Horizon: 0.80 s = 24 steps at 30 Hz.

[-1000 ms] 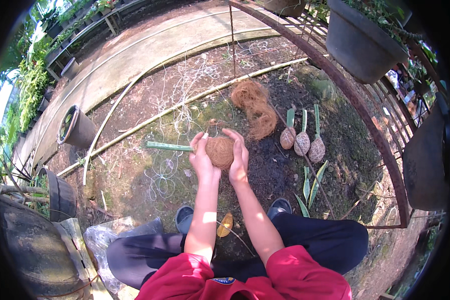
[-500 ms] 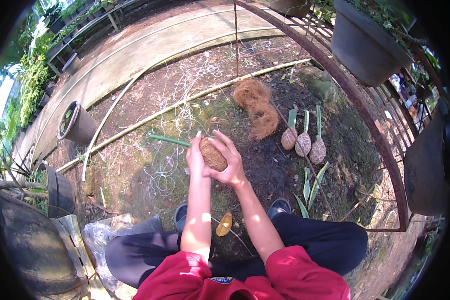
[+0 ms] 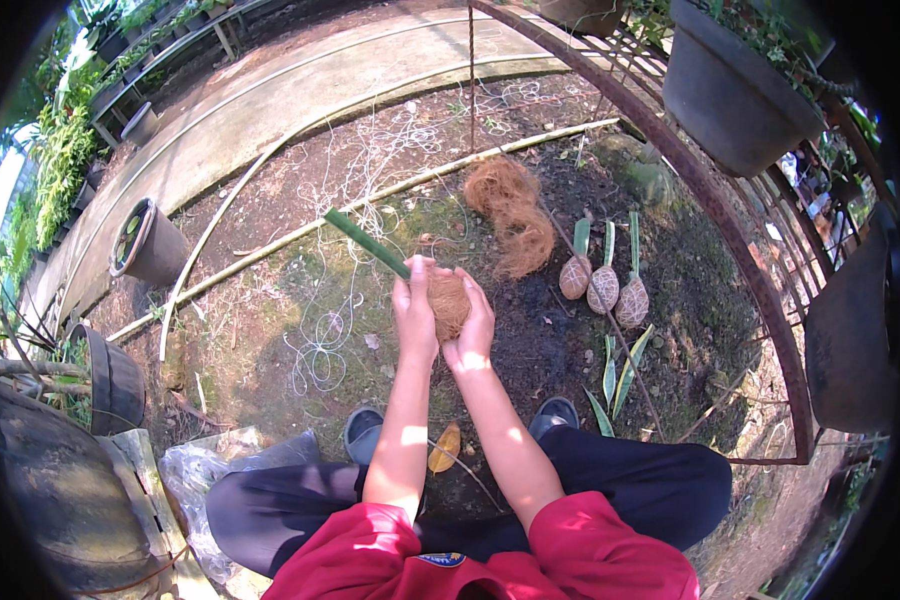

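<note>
A ball of brown coconut fibre (image 3: 450, 305) is cupped between my two hands above the soil. Out of its upper left side sticks a green leaf cutting (image 3: 368, 243). My left hand (image 3: 414, 312) wraps the left side of the ball, its fingers by the base of the leaf. Against the right side presses my right hand (image 3: 473, 335), fingers curved round it. Farther off lies a loose heap of coconut fibre (image 3: 510, 215). To its right are three string-wound fibre balls (image 3: 603, 288), each with a leaf cutting standing out of it.
Tangled white string (image 3: 320, 350) lies on the ground to the left. Loose leaf cuttings (image 3: 630, 375) are at the right. A bamboo pole (image 3: 370, 200) crosses the soil beyond my hands. A rusty curved metal frame (image 3: 740, 230) with hanging pots (image 3: 735, 90) bounds the right side.
Both hands have moved slightly right with the fibre ball. The leaf has swung from nearly level to a steeper slant, and my right fingers now lie closer round the ball.
</note>
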Each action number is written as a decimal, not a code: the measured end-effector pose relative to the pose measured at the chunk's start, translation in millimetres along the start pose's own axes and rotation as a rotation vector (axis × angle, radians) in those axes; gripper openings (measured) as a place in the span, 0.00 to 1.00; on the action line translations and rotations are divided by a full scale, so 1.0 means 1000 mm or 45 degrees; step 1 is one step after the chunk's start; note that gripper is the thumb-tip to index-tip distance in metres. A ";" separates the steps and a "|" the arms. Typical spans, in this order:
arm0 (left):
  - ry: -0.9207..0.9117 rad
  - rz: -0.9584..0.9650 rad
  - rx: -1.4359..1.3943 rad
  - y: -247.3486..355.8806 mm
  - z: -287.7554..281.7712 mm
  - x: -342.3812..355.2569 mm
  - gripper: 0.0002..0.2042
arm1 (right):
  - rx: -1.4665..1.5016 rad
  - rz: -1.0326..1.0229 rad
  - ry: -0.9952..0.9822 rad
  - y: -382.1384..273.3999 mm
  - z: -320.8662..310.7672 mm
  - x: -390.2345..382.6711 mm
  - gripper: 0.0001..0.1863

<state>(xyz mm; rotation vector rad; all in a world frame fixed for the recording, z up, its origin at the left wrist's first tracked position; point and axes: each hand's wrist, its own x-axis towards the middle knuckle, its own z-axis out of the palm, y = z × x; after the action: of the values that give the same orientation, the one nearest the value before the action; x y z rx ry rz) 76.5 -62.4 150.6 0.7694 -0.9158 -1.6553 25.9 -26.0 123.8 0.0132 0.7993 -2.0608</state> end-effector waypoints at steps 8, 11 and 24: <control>-0.301 0.102 0.474 0.000 -0.011 0.007 0.11 | 0.467 0.531 -0.278 -0.004 -0.019 0.008 0.18; -0.145 0.066 0.427 -0.002 -0.020 0.010 0.10 | 0.486 0.589 -0.421 0.002 -0.011 0.002 0.18; 0.616 -0.310 -0.582 -0.023 -0.015 0.005 0.15 | -1.216 -1.051 -0.475 -0.002 -0.011 -0.004 0.12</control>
<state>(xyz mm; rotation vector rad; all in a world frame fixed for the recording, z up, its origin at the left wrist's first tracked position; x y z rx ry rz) 77.0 -66.8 122.6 0.9239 -0.0980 -1.6896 23.3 -15.9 117.5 -1.3745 1.6297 -2.0434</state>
